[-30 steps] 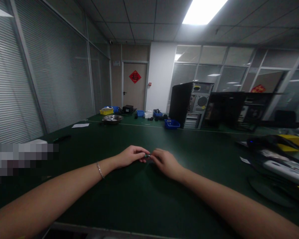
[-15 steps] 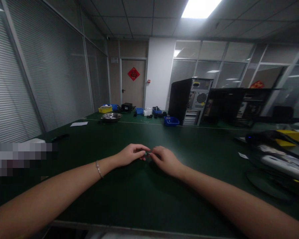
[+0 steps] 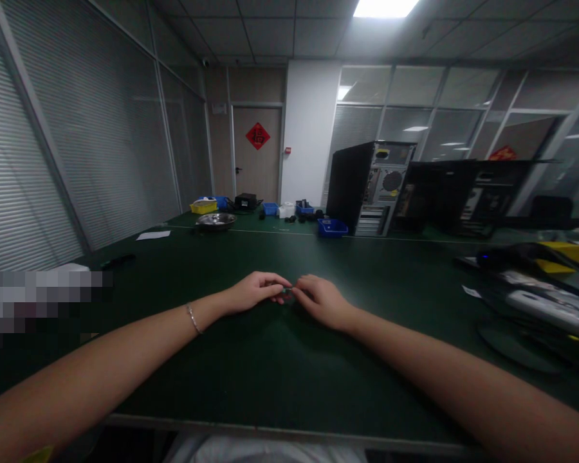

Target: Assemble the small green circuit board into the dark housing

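Over the middle of the dark green tabletop [image 3: 289, 373], my two hands meet at the fingertips. My left hand [image 3: 253, 292], a silver bracelet on its wrist, pinches a small green piece [image 3: 285, 291] between thumb and forefinger. A thin, pale, metallic-looking bit shows at its right end. There my right hand [image 3: 325, 303] is closed, thumb and fingertips pressed at that end. Fingers cover most of the piece, and it is too small to name exactly.
Farther back stand a metal bowl [image 3: 215, 221], a blue bin [image 3: 332, 227] and a black computer tower [image 3: 367, 186]. A paper slip [image 3: 153, 235] lies at left. Cables and a silver device [image 3: 545, 305] crowd the right side. The table's front edge [image 3: 251, 429] runs near my body.
The whole scene sits slightly higher as my head has tipped down a little. Both hands stay together around the small green piece, with only slight finger movement.
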The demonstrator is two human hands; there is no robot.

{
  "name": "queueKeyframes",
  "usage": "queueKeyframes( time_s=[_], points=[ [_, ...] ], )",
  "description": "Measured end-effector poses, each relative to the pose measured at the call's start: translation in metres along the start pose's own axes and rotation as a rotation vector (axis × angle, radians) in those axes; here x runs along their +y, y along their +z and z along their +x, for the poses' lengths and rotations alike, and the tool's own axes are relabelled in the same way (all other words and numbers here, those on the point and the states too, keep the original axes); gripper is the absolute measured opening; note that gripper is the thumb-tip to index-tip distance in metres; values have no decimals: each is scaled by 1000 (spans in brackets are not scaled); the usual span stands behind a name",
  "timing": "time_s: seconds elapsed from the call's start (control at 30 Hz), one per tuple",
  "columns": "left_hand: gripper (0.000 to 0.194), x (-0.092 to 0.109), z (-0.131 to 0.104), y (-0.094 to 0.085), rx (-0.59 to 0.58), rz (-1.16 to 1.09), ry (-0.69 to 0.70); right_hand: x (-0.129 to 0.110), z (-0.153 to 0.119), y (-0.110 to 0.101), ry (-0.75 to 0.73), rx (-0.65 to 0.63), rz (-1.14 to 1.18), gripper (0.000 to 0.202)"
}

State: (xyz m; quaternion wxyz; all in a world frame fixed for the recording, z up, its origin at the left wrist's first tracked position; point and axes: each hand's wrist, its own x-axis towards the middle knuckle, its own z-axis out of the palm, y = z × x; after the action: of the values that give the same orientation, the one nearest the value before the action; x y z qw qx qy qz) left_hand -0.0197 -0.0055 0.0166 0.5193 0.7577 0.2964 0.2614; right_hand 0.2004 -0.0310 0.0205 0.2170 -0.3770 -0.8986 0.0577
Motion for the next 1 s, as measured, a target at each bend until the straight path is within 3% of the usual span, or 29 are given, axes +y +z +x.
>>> queueKeyframes(
  time_s=[1.0],
  points=[
    [32,-3,-1,-1,-34,-68,30,5,-2,2,-77,47,66,25]
  ],
)
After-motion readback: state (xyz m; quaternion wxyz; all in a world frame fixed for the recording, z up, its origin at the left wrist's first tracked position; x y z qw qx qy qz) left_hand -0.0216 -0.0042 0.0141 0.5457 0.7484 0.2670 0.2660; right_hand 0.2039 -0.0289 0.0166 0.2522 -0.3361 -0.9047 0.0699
